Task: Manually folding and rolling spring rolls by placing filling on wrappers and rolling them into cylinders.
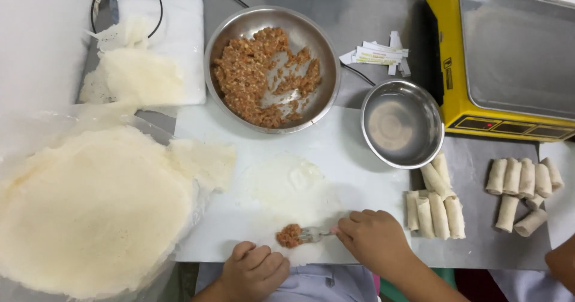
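Two hands work: the right hand point(374, 237) grips a fork point(312, 235) at a filling lump point(289, 235); the left hand point(254, 269) rests curled, empty. Big steel bowl point(218, 44) holds minced filling point(260, 77); the small bowl point(402, 124) looks bare.

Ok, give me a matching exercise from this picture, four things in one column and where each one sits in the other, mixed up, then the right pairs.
Things:
1. fork
2. big bowl of minced filling
3. stack of lacy wrappers
4. yellow scale

Places:
A. top right corner
B. far left, beside the white board
C. in the right hand, by a small lump of filling
D. top centre, behind the board

Pairs: 1-C, 2-D, 3-B, 4-A
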